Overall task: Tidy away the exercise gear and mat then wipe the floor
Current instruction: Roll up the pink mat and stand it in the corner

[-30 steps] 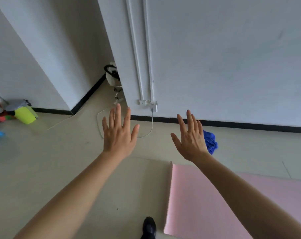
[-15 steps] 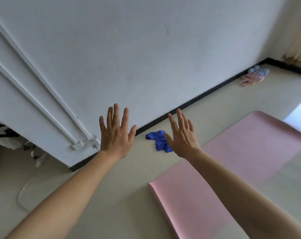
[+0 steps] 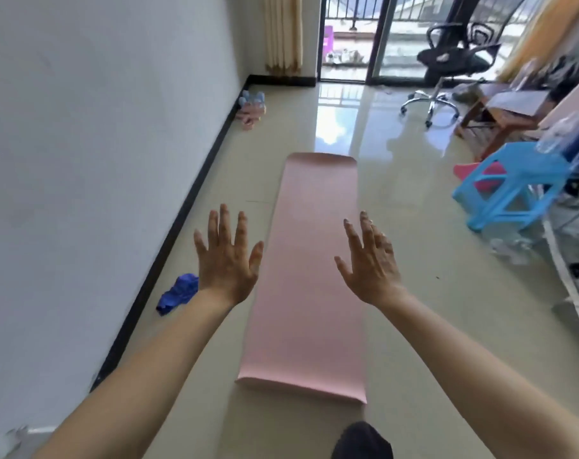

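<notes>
Nothing is tidied yet: the pink mat (image 3: 309,276) lies flat on the floor (image 3: 414,293), both hands, left hand (image 3: 226,263) and right hand (image 3: 371,266), empty with fingers spread. Next move, likely: grip the mat's near edge and roll.

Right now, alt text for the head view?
The left hand and right hand reach out, open and empty, toward a pink exercise mat lying unrolled on the glossy floor. A crumpled blue cloth lies by the white wall; a blue stool stands to the right.

A mat (image 3: 309,276) lies flat on the floor (image 3: 424,293), running up the centre of the frame. A cloth (image 3: 177,294) lies left of it, near the wall. A stool (image 3: 510,187) stands at right, with an office chair (image 3: 453,58) at upper right. The left hand (image 3: 226,260) and the right hand (image 3: 369,263) overlap the mat's edges.
</notes>
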{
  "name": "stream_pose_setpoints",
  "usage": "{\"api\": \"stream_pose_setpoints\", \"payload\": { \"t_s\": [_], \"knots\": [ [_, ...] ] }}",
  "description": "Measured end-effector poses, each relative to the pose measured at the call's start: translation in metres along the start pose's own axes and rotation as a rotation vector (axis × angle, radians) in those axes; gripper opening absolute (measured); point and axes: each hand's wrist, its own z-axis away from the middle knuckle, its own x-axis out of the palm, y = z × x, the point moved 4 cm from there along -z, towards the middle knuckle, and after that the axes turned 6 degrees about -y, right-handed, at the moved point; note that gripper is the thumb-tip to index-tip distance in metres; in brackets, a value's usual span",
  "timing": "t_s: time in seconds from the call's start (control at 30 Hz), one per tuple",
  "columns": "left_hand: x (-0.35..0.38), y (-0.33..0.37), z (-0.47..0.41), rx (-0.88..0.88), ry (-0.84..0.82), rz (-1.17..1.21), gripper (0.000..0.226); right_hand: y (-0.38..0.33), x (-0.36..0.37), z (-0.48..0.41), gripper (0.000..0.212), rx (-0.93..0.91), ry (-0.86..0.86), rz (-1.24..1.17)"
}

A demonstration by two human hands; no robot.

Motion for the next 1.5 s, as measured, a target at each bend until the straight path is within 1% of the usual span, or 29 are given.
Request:
{"api": "stream_pose_setpoints", "payload": {
  "t_s": [0.07,0.13,0.17,0.23,0.37,0.43,0.47,0.5,0.57,0.73,0.87,0.93,1.0,1.07,1.17,1.23,1.3,1.4,1.47,1.5],
  "knots": [
    [0.034,0.009,0.001,0.048,-0.09,0.01,0.07,0.01,0.024,0.021,0.08,0.068,-0.055,0.002],
    [0.073,0.018,0.006,0.095,-0.138,0.041,0.07,0.02,0.053,0.042,0.079,0.136,-0.118,-0.034],
    [0.095,0.024,0.008,0.109,-0.164,0.044,0.07,0.026,0.07,0.05,0.078,0.165,-0.161,-0.039],
    [0.153,0.033,0.023,0.127,-0.28,0.048,0.071,0.041,0.119,0.073,0.077,0.237,-0.293,-0.057],
    [0.292,0.037,0.066,0.161,-0.499,0.048,0.07,0.074,0.243,0.116,0.075,0.304,-0.482,-0.124],
    [0.382,0.043,0.086,0.186,-0.615,0.038,0.067,0.098,0.327,0.135,0.075,0.366,-0.578,-0.176],
    [0.412,0.044,0.095,0.201,-0.66,0.036,0.065,0.105,0.356,0.142,0.074,0.394,-0.602,-0.203],
    [0.43,0.045,0.1,0.214,-0.671,0.029,0.065,0.108,0.376,0.147,0.074,0.42,-0.612,-0.228],
    [0.507,0.05,0.116,0.238,-0.729,-0.002,0.065,0.122,0.453,0.163,0.072,0.462,-0.647,-0.264],
    [0.688,0.044,0.171,0.247,-0.865,-0.047,0.066,0.125,0.637,0.204,0.068,0.447,-0.748,-0.344],
    [0.791,0.033,0.202,0.276,-0.923,-0.109,0.067,0.121,0.74,0.222,0.071,0.363,-0.802,-0.31],
    [0.83,0.024,0.206,0.285,-0.882,-0.131,0.067,0.126,0.775,0.221,0.073,0.296,-0.773,-0.238],
    [0.86,0.017,0.2,0.3,-0.787,-0.134,0.068,0.136,0.803,0.212,0.079,0.229,-0.724,-0.153],
    [0.884,0.013,0.186,0.312,-0.682,-0.123,0.067,0.148,0.826,0.195,0.09,0.174,-0.707,-0.058],
    [0.912,0.01,0.158,0.333,-0.57,-0.083,0.068,0.161,0.85,0.165,0.11,0.079,-0.709,0.103],
    [0.925,0.007,0.141,0.359,-0.53,-0.094,0.068,0.167,0.859,0.15,0.114,0.059,-0.694,0.173],
    [0.936,0.006,0.127,0.409,-0.507,-0.118,0.068,0.171,0.865,0.138,0.103,0.071,-0.678,0.198],
    [0.938,0.007,0.111,0.475,-0.464,-0.094,0.067,0.174,0.867,0.127,0.069,0.077,-0.674,0.219],
    [0.93,0.008,0.106,0.493,-0.457,-0.047,0.064,0.174,0.863,0.123,0.055,0.097,-0.71,0.177],
    [0.925,0.008,0.107,0.489,-0.483,-0.034,0.063,0.173,0.858,0.122,0.051,0.099,-0.739,0.151]
  ]
}}
